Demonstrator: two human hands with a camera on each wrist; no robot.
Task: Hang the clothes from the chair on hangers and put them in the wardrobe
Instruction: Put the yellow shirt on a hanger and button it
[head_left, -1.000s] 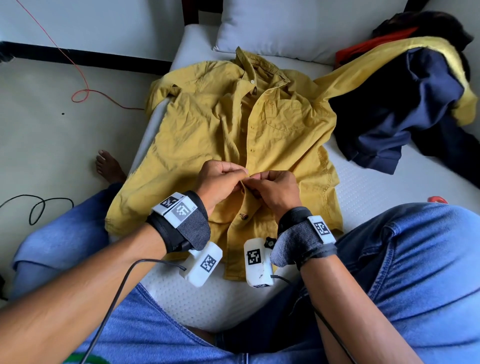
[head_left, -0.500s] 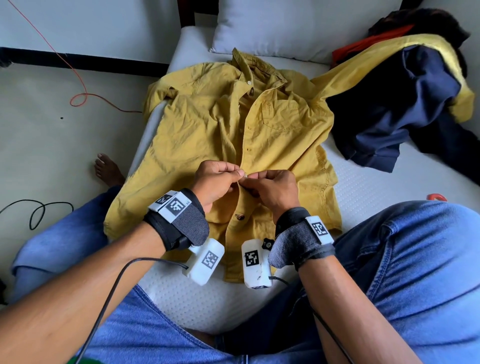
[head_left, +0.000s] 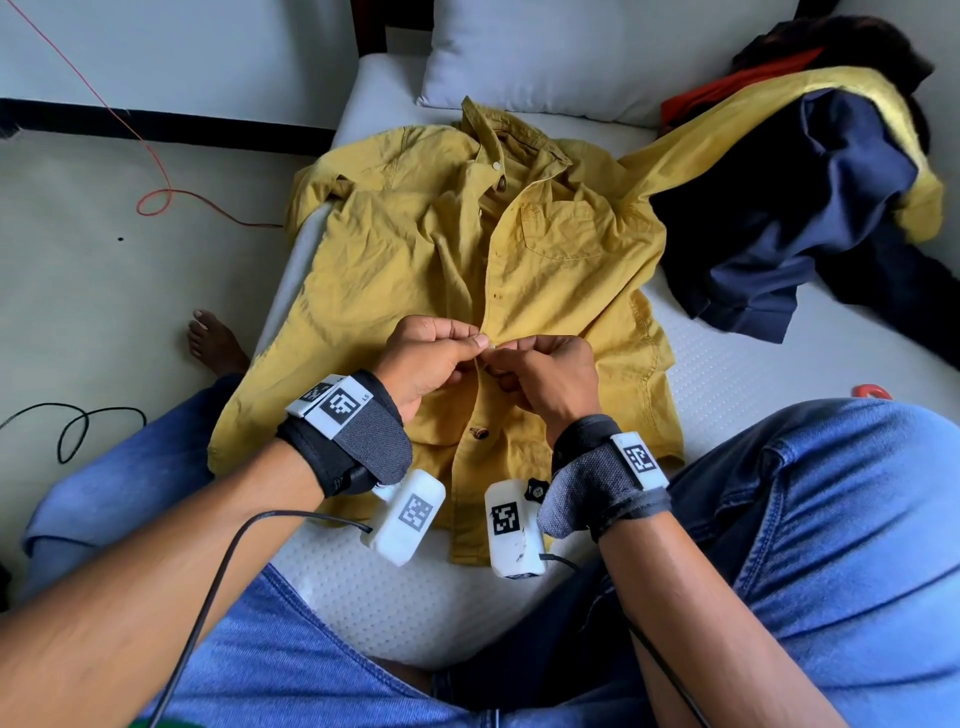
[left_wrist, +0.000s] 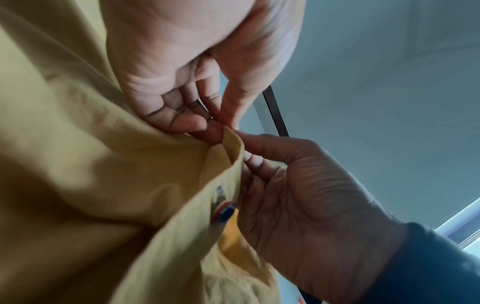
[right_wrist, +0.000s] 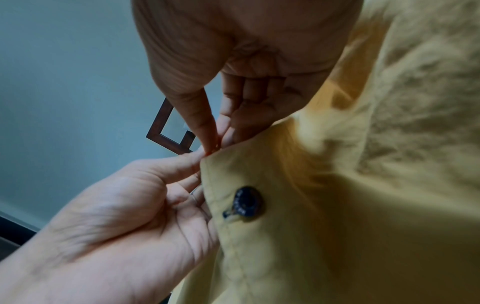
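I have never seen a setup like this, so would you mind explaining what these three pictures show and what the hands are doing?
There is no machine here: a person wears three cameras. The wide picture comes from a camera on the head, looking down at both hands. The other two come from cameras strapped to each wrist, looking along the hand at its fingers.

A yellow shirt lies spread on a white mattress, with a pile of dark blue clothes beside it and a pillow behind.

The left hand and the right hand meet at the shirt's front opening, each pinching an edge of the cloth between thumb and fingers. Just below them one dark button sits through its hole. They seem to be working on the next button up, though the fingers hide it. No hanger shows in any picture.
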